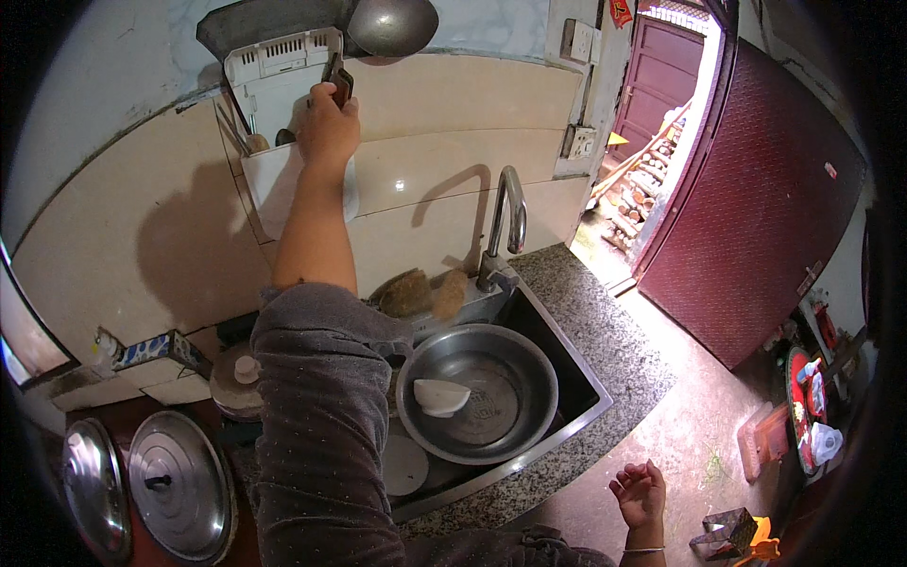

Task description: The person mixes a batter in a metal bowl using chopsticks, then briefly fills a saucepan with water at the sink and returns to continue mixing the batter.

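My left hand (329, 127) reaches up to a white plastic utensil holder (266, 195) on the tiled wall. Its fingers are closed around a dark brown handle (343, 85); what the handle belongs to cannot be made out. Other utensil handles (230, 127) stick out of the holder at its left. Down at the lower right, my right hand (641, 492) hangs over the floor, empty, with loosely curled fingers. Between the two, a metal basin (521, 432) sits in the sink (599, 400) with a small white bowl (441, 397) tilted inside it.
A curved faucet (514, 205) rises behind the basin, beside brown scrubbing pads (407, 294). Granite counter (609, 333) borders the sink. Metal lids (181, 489) stand at lower left. A round metal utensil (393, 27) hangs above. The red door (758, 205) stands ajar at right.
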The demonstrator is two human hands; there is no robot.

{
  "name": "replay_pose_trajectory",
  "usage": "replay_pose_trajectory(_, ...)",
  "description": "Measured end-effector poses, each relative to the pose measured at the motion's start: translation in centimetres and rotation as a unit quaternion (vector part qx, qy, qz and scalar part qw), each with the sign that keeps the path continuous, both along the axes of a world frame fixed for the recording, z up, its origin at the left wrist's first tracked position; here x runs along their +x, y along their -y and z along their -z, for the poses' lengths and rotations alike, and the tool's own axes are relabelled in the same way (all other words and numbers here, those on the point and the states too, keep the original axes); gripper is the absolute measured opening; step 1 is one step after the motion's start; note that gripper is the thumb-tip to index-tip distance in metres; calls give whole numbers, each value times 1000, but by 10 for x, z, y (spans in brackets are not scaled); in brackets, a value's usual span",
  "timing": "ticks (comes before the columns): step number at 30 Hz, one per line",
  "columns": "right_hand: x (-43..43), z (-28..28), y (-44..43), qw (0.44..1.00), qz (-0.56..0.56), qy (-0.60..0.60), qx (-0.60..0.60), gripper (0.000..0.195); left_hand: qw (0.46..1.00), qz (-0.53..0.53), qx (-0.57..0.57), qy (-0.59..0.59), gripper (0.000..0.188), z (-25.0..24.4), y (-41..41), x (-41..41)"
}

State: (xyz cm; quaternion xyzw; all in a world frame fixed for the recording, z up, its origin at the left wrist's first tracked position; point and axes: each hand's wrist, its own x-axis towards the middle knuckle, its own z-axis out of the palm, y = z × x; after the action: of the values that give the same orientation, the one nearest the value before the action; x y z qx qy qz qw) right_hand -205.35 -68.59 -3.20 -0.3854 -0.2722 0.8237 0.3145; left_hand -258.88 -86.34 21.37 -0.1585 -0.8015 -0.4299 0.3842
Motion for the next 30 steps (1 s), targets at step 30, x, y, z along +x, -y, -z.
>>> replay_pose_trajectory(30,-60,-14,-16,973,-149,-56,165,18,827,411,363,124,26,43,18,163)
